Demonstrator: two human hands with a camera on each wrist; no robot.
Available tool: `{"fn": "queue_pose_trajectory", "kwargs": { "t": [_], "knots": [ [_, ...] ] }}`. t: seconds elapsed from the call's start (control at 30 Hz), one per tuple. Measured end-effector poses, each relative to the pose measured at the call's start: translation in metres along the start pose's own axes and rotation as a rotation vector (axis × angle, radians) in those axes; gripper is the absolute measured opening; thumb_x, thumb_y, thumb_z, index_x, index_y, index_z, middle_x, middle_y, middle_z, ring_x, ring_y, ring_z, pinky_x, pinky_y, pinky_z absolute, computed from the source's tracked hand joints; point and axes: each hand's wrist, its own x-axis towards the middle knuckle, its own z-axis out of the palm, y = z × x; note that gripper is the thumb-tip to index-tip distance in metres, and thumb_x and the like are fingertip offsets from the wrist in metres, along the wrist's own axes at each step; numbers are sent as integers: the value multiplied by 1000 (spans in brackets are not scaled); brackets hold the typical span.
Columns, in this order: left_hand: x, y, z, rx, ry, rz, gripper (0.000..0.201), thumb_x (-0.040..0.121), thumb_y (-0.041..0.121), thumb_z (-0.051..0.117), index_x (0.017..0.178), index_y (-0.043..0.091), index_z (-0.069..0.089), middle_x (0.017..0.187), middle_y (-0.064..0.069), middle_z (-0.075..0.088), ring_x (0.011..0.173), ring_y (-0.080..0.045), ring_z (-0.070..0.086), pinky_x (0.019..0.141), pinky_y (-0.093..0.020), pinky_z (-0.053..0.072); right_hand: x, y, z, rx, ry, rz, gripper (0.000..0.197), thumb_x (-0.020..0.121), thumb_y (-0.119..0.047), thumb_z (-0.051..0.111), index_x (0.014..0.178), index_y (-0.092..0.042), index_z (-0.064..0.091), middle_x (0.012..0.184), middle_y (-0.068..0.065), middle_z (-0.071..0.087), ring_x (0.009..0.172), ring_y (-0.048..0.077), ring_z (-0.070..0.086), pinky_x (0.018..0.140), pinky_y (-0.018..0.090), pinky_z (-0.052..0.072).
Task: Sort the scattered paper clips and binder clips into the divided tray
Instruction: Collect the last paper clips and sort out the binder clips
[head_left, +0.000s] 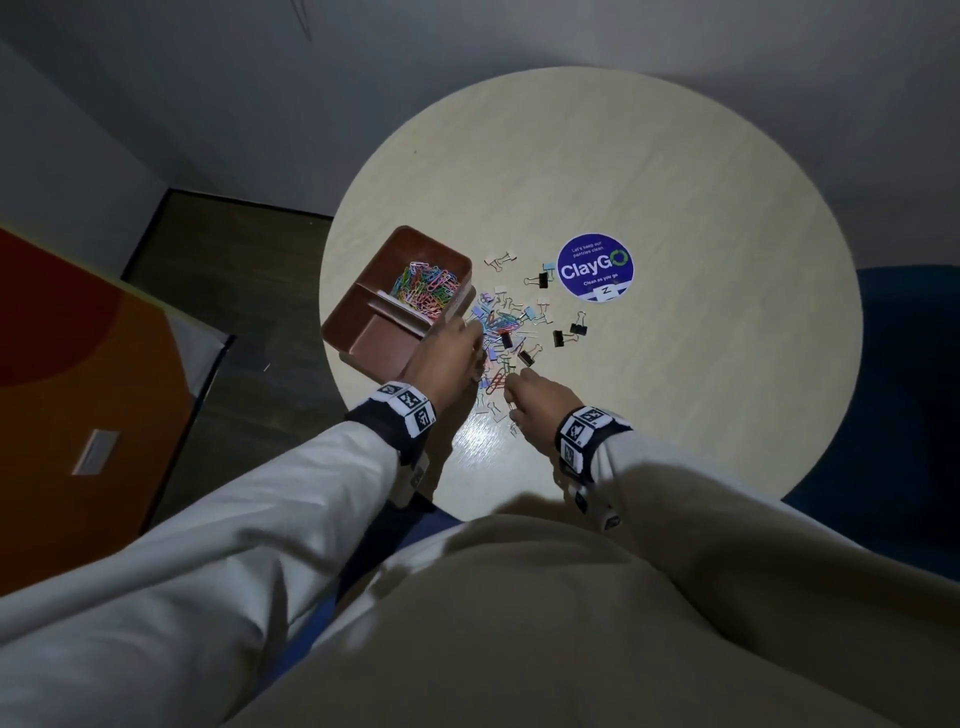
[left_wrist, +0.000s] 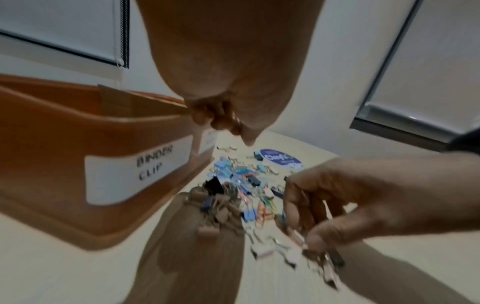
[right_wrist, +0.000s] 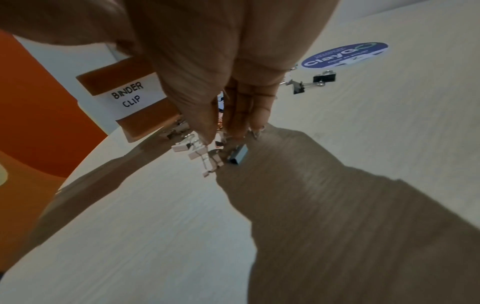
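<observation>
A brown divided tray sits at the table's left edge. Its far compartment holds coloured paper clips, and its near wall carries a "BINDER CLIP" label. Mixed paper clips and binder clips lie scattered just right of it. My left hand hovers between the tray and the pile with fingertips bunched; what they hold is hidden. My right hand is at the pile's near end and pinches small binder clips. Small white binder clips and a blue-grey one lie under its fingertips.
The round pale table bears a blue "ClayGo" sticker beyond the pile. Black binder clips lie apart to the right. An orange panel stands left of the table, and a dark blue seat lies to the right.
</observation>
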Motion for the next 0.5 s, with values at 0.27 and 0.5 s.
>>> {"fn": "queue_pose_trajectory", "kwargs": {
  "t": [0.27,0.5],
  "knots": [
    [-13,-7,40,42,-275,-21,15,98,24,54,109,15,57,105,-9,58,80,-30,62,66,-38,53,-12,38,-9,9,10,82,3,92,-16,46,90,-18,48,91,4,53,75,28,53,63,33,41],
    [-15,-5,34,72,-155,-34,20,93,31,54,102,14,59,99,-8,60,82,-24,57,63,-31,41,12,16,-23,38,120,51,9,96,-15,42,91,-17,49,90,4,51,70,26,51,61,33,42]
  ]
}}
